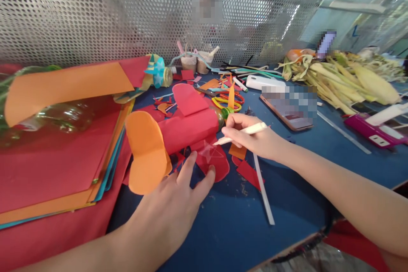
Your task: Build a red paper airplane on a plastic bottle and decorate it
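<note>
My right hand point(247, 134) pinches a cream-coloured marker point(255, 128), its tip down on a red paper wing point(219, 169). A pale star point(208, 151) shows on that wing near the tip. My left hand point(178, 195) has its fingers spread, the fingertips resting on or beside the wing's near edge. Behind them lies a bottle wrapped in red paper point(191, 129), with its green cap point(227, 112) close to my right hand. A second red wing point(189, 100) rises on its far side, and an orange paper tail point(145, 153) sits at its left end.
Stacked coloured paper point(57, 170) fills the left side, with an orange sheet point(70, 89) over clear bottles. Scissors point(228, 102) and paper scraps lie behind the wrapped bottle. A phone point(287, 110), a white strip point(264, 191), a purple power strip point(376, 129) and corn husks point(338, 80) are rightward.
</note>
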`<state>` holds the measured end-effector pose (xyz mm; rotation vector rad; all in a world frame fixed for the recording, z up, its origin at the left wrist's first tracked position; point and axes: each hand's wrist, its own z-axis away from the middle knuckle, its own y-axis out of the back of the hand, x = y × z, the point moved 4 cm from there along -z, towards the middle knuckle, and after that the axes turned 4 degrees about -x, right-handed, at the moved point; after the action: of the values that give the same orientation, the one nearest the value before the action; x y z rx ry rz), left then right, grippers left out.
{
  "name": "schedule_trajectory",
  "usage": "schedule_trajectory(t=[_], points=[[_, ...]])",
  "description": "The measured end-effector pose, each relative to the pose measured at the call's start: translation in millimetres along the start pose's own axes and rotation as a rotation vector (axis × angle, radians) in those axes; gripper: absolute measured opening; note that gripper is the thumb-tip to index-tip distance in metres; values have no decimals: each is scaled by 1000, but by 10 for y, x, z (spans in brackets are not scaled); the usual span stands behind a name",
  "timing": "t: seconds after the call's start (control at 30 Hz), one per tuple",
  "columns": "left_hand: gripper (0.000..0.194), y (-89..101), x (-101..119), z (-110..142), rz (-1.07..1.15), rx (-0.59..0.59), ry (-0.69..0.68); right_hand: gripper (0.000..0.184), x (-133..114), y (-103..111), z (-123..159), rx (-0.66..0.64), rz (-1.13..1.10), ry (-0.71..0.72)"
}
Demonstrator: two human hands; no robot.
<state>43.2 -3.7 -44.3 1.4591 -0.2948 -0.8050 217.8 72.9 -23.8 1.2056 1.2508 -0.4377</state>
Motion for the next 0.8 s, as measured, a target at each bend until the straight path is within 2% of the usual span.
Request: schedule_trajectory(t=[0.07,0.17,0.33,0.57,0.8], points=[[62,-25,3,-11,3,-16,-11,17,21,-14,1,-32,8,-5],[68,-57,9,-26,-1,-48,-16,17,35,-31,1,-85,49,1],[77,-125,19,4,19,-42,-12,19,7,3,5,17,141,17],[84,-192,35,36,21,-6,-19,24,1,-28,31,32,142,-46],[77,-141,41,14,34,68,-29,25,17,-36,30,18,160,-66]])
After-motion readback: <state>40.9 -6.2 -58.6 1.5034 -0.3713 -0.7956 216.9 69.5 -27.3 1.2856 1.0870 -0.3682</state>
